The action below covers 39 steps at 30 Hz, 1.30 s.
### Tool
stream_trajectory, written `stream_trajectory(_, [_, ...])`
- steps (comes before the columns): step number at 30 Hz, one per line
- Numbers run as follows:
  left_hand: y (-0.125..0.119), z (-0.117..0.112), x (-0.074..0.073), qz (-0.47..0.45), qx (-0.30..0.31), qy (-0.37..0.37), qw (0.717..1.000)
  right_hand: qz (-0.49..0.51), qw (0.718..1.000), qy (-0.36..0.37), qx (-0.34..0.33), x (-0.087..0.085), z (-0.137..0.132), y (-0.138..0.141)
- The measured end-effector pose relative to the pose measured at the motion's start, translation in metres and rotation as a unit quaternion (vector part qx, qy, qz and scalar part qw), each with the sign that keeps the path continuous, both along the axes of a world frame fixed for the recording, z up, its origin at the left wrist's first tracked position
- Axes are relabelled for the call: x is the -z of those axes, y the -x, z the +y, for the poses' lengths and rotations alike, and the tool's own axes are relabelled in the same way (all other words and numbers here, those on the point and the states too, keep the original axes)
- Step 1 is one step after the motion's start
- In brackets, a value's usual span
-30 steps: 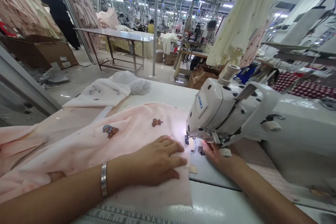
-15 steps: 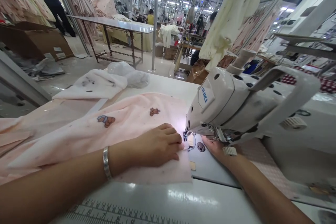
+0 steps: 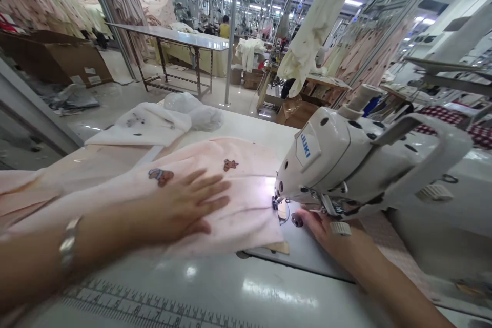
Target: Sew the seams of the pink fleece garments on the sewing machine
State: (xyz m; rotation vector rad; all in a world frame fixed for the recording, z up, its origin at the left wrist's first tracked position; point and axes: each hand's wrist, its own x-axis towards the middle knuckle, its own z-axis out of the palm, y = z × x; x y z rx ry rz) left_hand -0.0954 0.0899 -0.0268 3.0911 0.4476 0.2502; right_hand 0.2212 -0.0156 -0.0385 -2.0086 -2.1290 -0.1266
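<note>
A pale pink cloth (image 3: pixel 246 195) with printed bears lies on the sewing machine table, its right edge at the lit presser foot (image 3: pixel 275 203). My left hand (image 3: pixel 188 207), with a silver bracelet on the wrist, rests flat on the cloth, fingers spread and slightly blurred. To the right of the foot, my right hand (image 3: pixel 321 228) reaches under the arm of the white sewing machine (image 3: pixel 326 148). One stretched digit shows beside the round dark spot on the machine bed; the machine hides the other fingers. Nothing shows in that hand.
A ruler scale (image 3: pixel 154 307) runs along the table's front edge. Behind the cloth lie a folded white piece (image 3: pixel 142 125) and a clear plastic bag (image 3: pixel 192 110). Farther off stand a metal-legged table (image 3: pixel 177 36), a cardboard box (image 3: pixel 57 61) and hanging garments (image 3: pixel 123 5).
My left hand has moved left, away from the presser foot, and its fingers have spread. Folds have formed in the cloth near the foot. My right hand stays beside the machine.
</note>
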Motion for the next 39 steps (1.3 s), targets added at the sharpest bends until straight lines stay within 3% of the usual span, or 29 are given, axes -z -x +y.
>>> stream_trajectory(2, [0.021, -0.044, 0.01, -0.064, -0.115, 0.031, 0.991, 0.009, 1.0, 0.016, 0.001, -0.004, -0.007, 0.014])
stream_trajectory(4, [0.022, -0.087, 0.014, -0.104, -0.09, 0.062, 0.989, 0.037, 0.999, 0.028, 0.006, -0.003, -0.008, 0.026])
stream_trajectory(6, [0.004, -0.109, 0.01, -0.117, -0.051, 0.073, 0.989, 0.07, 0.997, 0.039, -0.001, 0.0, -0.007, 0.034])
stream_trajectory(8, [-0.025, -0.101, 0.0, -0.121, -0.029, 0.082, 0.989, 0.091, 0.995, 0.042, -0.017, 0.001, -0.006, 0.038])
stream_trajectory(11, [-0.065, -0.058, -0.009, -0.102, 0.013, 0.109, 0.989, 0.099, 0.994, 0.029, -0.044, -0.003, -0.008, 0.036])
stream_trajectory(14, [-0.081, -0.03, 0.0, -0.078, 0.035, 0.109, 0.99, 0.094, 0.994, -0.02, -0.042, -0.003, -0.01, 0.026])
stream_trajectory(18, [-0.082, -0.046, 0.018, -0.109, -0.043, 0.096, 0.989, 0.057, 0.993, -0.097, -0.029, 0.004, -0.008, 0.01])
stream_trajectory(20, [-0.083, -0.054, 0.017, -0.104, -0.062, 0.098, 0.988, 0.031, 0.991, -0.128, -0.034, 0.002, -0.01, 0.01])
stream_trajectory(23, [-0.087, -0.049, 0.007, -0.062, -0.057, 0.142, 0.986, 0.006, 0.984, -0.155, -0.085, -0.007, -0.022, 0.024])
stream_trajectory(28, [-0.087, -0.037, 0.008, -0.081, -0.021, 0.085, 0.993, -0.078, 0.978, -0.087, -0.171, -0.008, -0.043, 0.049])
stream_trajectory(32, [-0.086, -0.043, 0.016, -0.084, -0.037, 0.055, 0.994, -0.155, 0.972, -0.031, -0.174, 0.003, -0.043, 0.041])
stream_trajectory(39, [-0.089, -0.031, 0.013, -0.083, -0.034, 0.069, 0.994, -0.153, 0.971, -0.01, -0.182, 0.007, -0.035, 0.025])
